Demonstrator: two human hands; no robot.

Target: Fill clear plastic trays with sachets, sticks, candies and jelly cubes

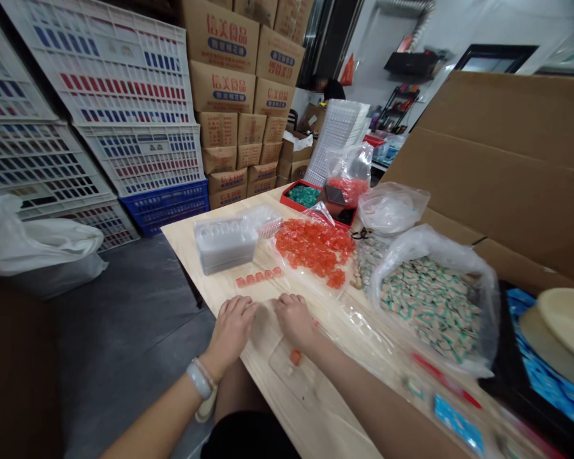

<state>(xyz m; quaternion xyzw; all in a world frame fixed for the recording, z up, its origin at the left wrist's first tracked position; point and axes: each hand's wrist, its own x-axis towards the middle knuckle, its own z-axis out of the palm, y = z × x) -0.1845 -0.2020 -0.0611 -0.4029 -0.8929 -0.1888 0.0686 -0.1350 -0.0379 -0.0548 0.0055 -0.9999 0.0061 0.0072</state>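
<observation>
Orange candies (pixel 258 276) lie in a row beyond the left hand (pixel 232 328) and right hand (pixel 294 320), both palm-down on the tabletop (pixel 220 290); cannot tell each grip's state.

Both bare forearms reach in from the bottom corners: the left forearm (pixel 160 424) from the lower left, the right forearm (pixel 373 408) from the lower right. The left hand (pixel 232 328) and right hand (pixel 294 319) lie palm down, fingers lightly curled, just beside each other, not touching.

hands (pixel 232 330): 2 | orange candies in row (pixel 257 278): 5 | red tray (pixel 289 203): 1 | plastic bags (pixel 430 245): 4
</observation>
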